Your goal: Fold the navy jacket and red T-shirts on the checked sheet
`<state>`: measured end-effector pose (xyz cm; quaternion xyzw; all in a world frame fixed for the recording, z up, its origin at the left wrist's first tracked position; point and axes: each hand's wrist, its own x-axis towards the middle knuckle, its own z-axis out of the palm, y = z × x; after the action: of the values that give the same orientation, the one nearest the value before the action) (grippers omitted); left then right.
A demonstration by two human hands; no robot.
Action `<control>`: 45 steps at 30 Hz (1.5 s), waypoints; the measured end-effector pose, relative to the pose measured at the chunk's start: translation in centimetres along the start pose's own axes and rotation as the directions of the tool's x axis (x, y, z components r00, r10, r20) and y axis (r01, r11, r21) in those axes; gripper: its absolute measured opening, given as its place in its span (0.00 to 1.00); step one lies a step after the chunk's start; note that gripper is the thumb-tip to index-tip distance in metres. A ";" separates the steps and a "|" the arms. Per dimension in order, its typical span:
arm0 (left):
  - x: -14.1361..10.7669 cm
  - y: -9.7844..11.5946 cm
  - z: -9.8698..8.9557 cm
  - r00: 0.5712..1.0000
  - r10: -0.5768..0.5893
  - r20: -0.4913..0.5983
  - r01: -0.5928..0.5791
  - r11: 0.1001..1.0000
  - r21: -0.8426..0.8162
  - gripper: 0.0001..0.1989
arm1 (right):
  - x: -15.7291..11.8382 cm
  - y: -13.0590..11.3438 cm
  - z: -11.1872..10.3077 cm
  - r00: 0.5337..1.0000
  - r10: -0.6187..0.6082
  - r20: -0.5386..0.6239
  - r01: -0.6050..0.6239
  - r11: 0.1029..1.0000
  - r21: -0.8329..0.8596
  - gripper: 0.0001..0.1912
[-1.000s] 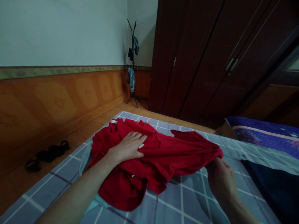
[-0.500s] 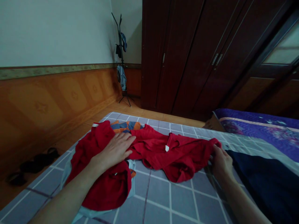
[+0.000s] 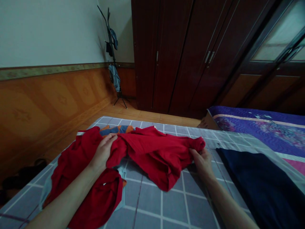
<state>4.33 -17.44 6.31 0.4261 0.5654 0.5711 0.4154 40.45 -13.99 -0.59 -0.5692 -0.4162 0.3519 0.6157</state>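
While the left hand (image 3: 103, 153) closes on a fold of the red shirt (image 3: 152, 156) and the right hand (image 3: 202, 165) pinches its other end, the shirt lies rumpled, not yet folded, near the far edge of the grey checked bedsheet (image 3: 166, 206) (a striped orange-and-blue cloth (image 3: 116, 129) shows beneath it).

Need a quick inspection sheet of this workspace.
Surface: grey checked sheet, lying flat.
Job's things: red garment, rumpled, lying on the sheet.
Clutter: striped orange-and-blue cloth partly under the garment; navy cloth to the right.
Hands: left hand gathers a fold of the garment; right hand pinches its edge.
Cables: nothing seen.
Surroundings: purple quilt at right; dark wood wardrobe ahead; coat rack with hanging clothes in the corner; dark shoes on the floor at left.
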 end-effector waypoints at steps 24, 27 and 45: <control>-0.5 -3.5 0.8 0.860 0.369 0.354 -0.511 0.633 0.581 0.06 | -3.9 -5.3 0.4 0.440 0.066 0.896 -0.418 0.898 0.139 0.13; -0.7 -2.9 0.8 0.800 0.495 0.340 -0.590 0.542 0.598 0.06 | -4.6 -4.9 0.8 0.158 -0.011 0.987 -0.512 0.854 0.092 0.23; -11.6 6.1 7.9 0.732 0.362 0.578 -0.458 0.889 0.024 0.13 | -3.7 -3.6 0.2 0.563 0.149 0.813 -0.561 0.791 0.243 0.15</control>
<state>15.30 -26.35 12.19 0.7210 0.3556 0.4501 0.3886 38.61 -17.66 2.59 -0.2713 -0.4051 0.7680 0.4153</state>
